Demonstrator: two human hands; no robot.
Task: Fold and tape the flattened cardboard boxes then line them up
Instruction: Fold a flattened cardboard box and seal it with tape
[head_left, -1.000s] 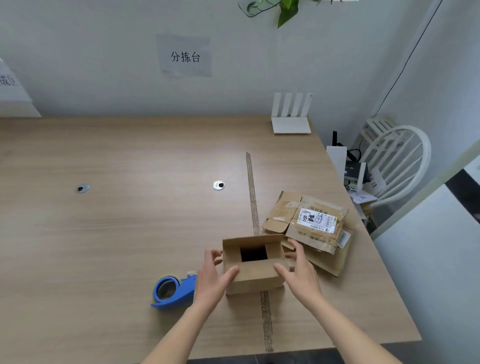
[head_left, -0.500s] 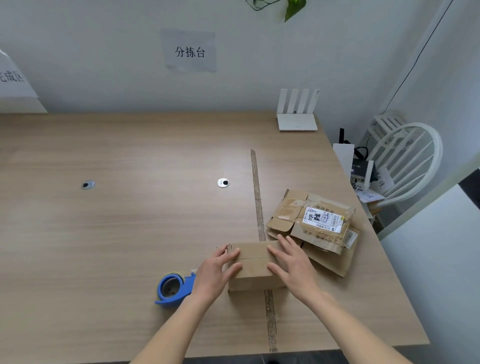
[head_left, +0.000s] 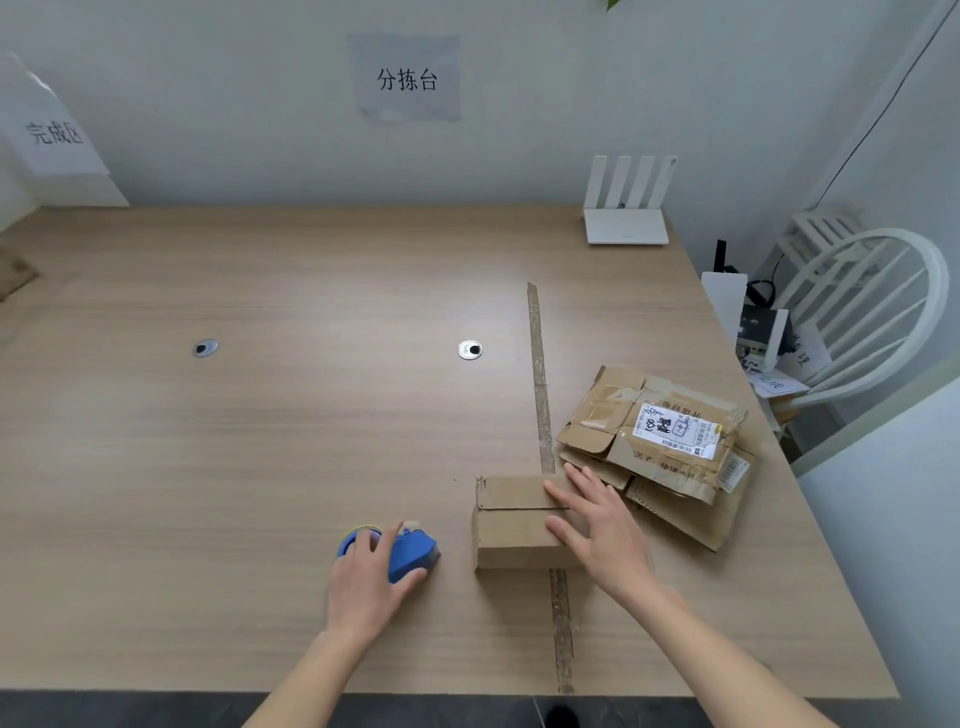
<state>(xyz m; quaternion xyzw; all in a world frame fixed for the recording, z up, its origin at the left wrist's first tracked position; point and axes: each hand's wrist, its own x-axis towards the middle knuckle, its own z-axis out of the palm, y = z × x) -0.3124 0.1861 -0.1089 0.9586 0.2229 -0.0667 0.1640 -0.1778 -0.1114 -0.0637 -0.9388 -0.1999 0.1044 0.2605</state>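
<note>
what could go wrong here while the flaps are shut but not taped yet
1. Only the right hand presses the flaps of the box shut; no tape shows on the seam, so easing off could let them spring open.
2. The left hand is just closing on the dispenser, so it may slip as it lifts.
3. The box abuts the flat stack, so taping could nudge it.
</note>
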